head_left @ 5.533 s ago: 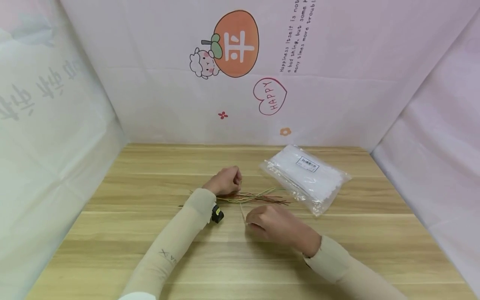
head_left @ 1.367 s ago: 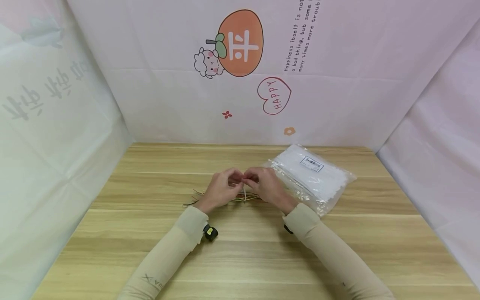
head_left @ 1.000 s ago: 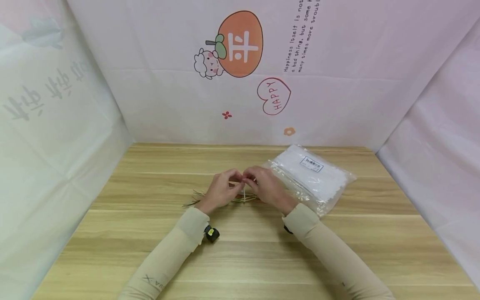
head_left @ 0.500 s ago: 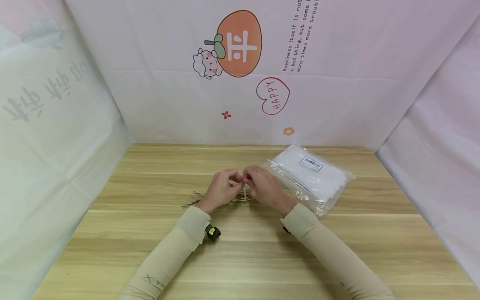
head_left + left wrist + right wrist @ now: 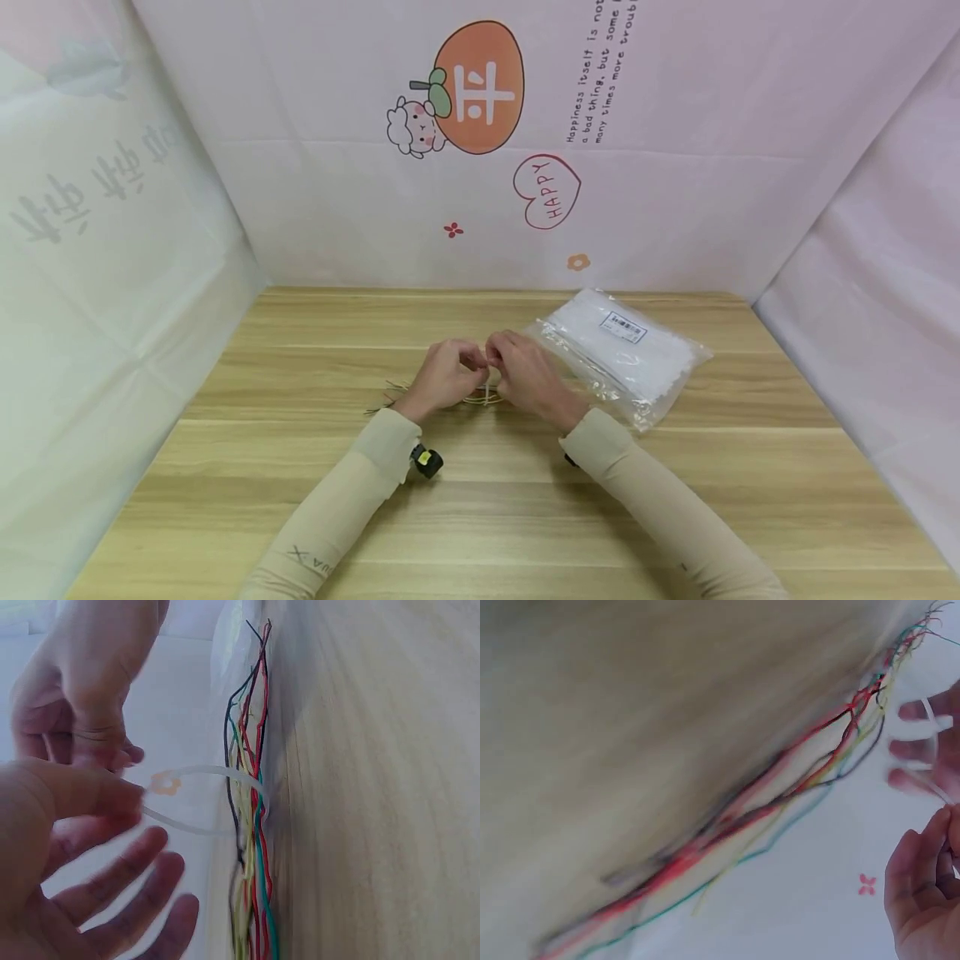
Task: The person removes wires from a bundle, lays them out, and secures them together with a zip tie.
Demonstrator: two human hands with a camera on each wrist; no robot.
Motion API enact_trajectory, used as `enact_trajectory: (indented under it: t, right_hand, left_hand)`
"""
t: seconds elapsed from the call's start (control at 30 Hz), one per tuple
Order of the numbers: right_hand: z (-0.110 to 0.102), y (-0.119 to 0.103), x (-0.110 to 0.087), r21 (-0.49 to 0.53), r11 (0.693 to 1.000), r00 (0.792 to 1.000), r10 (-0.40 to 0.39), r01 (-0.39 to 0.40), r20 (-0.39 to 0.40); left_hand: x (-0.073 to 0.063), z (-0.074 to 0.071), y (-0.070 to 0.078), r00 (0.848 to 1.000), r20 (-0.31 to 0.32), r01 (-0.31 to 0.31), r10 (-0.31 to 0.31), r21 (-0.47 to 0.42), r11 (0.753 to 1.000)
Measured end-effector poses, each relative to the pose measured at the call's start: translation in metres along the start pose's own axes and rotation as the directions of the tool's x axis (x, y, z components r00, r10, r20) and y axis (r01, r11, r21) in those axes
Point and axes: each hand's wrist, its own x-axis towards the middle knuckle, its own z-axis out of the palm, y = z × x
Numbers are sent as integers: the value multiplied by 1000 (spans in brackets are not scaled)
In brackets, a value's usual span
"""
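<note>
A bundle of thin coloured wires, red, black, yellow and green, lies along the table. A white zip tie loops loosely around its middle, ends raised toward the fingertips. My left hand pinches the tie between thumb and index finger, its other fingers spread loosely in the left wrist view. Fingertip to fingertip with it, my right hand pinches the tie too, fingers curled in the right wrist view. The fingers hide the tie's head and tip. In the head view, both hands cover much of the bundle.
A clear plastic bag with white contents and a barcode label lies right of and behind my right hand. Printed white cloth walls the wooden table at the back and both sides.
Earlier, the right hand held the tie's end in front of the wires while the left hand was behind them. Now both hands meet above the bundle; over the last second they shift only slightly.
</note>
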Motion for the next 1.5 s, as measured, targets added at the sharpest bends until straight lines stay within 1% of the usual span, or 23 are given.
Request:
enact_trajectory:
  t: [0.07, 0.17, 0.23, 0.33, 0.4, 0.47, 0.57, 0.63, 0.73, 0.83, 0.97, 1.1, 1.2, 1.37, 1.43, 1.5]
  right_hand:
    - [-4, -2, 2, 26, 1000, 1000, 11, -11, 9]
    - [-11, -5, 6, 104, 994, 999, 38, -40, 23]
    - [-14, -6, 7, 174, 982, 997, 66, -73, 49]
    - [-16, -5, 9, 259, 956, 987, 109, -135, 114]
    - [-16, -5, 8, 270, 947, 977, 131, -174, 171]
    - [-13, -3, 7, 252, 948, 967, 141, -194, 212]
    - [-7, 0, 6, 208, 958, 962, 149, -198, 230]
    - [-3, 1, 7, 184, 966, 967, 139, -179, 213]
    - [0, 0, 8, 139, 983, 981, 99, -122, 165]
    - [2, -2, 9, 113, 991, 992, 57, -69, 112]
    - [0, -4, 10, 106, 993, 997, 41, -47, 58]
    - [-8, -7, 14, 152, 988, 999, 38, -38, 5]
    - [-15, -11, 18, 176, 984, 999, 26, -20, -35]
    - [-22, -14, 23, 180, 984, 995, 2, 15, -95]
    - [-24, -15, 25, 209, 977, 991, -4, 33, -135]
    - [-26, -15, 26, 231, 971, 982, -9, 54, -191]
  left_hand:
    - [0, -1, -1, 1000, 17, 12, -12, -4, 1000]
    - [-1, -3, -2, 999, 33, 15, -15, -4, 1000]
    - [-1, -4, -2, 999, 32, 4, -4, 9, 1000]
    - [-1, -4, -4, 1000, 29, -9, 9, 30, 1000]
    - [-1, -4, -5, 1000, 26, -4, 3, 39, 999]
    - [-1, -3, -6, 1000, 21, 3, -4, 49, 999]
    - [-1, -3, -7, 1000, 16, 10, -11, 63, 998]
    - [-1, -4, -6, 1000, 15, 17, -18, 66, 998]
    - [-2, -4, -5, 999, 23, 37, -38, 55, 998]
    - [-2, -5, -3, 998, 37, 58, -60, 49, 997]
    - [-2, -5, -1, 995, 65, 72, -76, 59, 996]
    - [-3, -3, -3, 990, 109, 79, -87, 78, 994]
    - [-5, -2, -5, 987, 127, 86, -97, 89, 992]
    - [-8, -1, -7, 988, 120, 86, -98, 104, 991]
    - [-8, -1, -7, 989, 115, 79, -92, 110, 991]
    - [-9, -1, -6, 990, 113, 77, -89, 105, 991]
